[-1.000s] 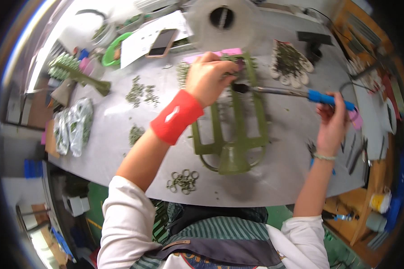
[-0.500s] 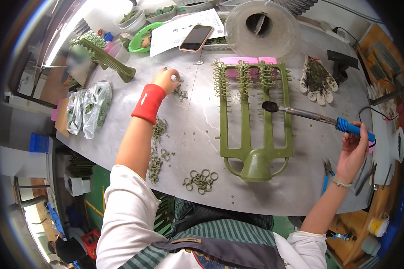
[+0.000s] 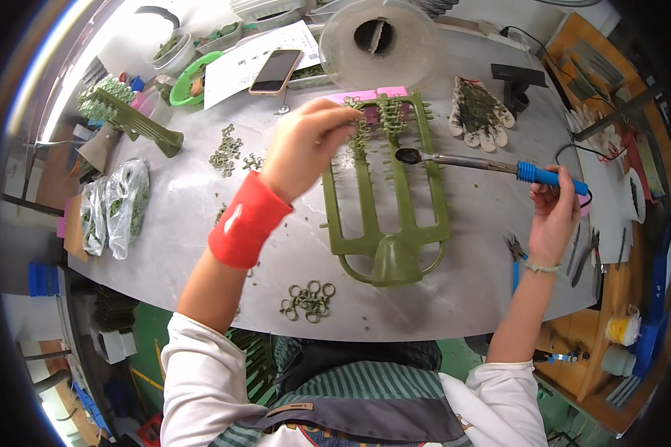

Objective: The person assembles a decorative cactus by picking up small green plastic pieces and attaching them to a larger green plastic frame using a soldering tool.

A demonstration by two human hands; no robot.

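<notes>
My left hand (image 3: pixel 313 141), with a red wristband, is pinched closed over the far left part of a green wax-like frame (image 3: pixel 365 223). Whatever sits between its fingertips blends with the small rings lining the frame's bars. My right hand (image 3: pixel 554 212) grips the blue handle of a soldering iron (image 3: pixel 473 162). The iron's dark, spoon-shaped tip lies over the frame's middle bars. The frame's far end rests on a pink block (image 3: pixel 350 97). Loose green rings (image 3: pixel 308 301) lie near the table's front edge, and smaller green pieces (image 3: pixel 226 151) lie left of my left hand.
A phone (image 3: pixel 276 72) lies on paper beside a green bowl (image 3: pixel 194 78). Behind the frame stands a clear round container (image 3: pixel 417 56). A stained glove (image 3: pixel 481 115) and a black stand (image 3: pixel 516 86) are at far right. Pliers (image 3: pixel 514 261) and plastic bags (image 3: pixel 127 201) flank the work area.
My left hand has moved right, from the small green pieces to the frame's far left part. The iron's tip has shifted toward the middle bars. The whole view has shifted slightly.
</notes>
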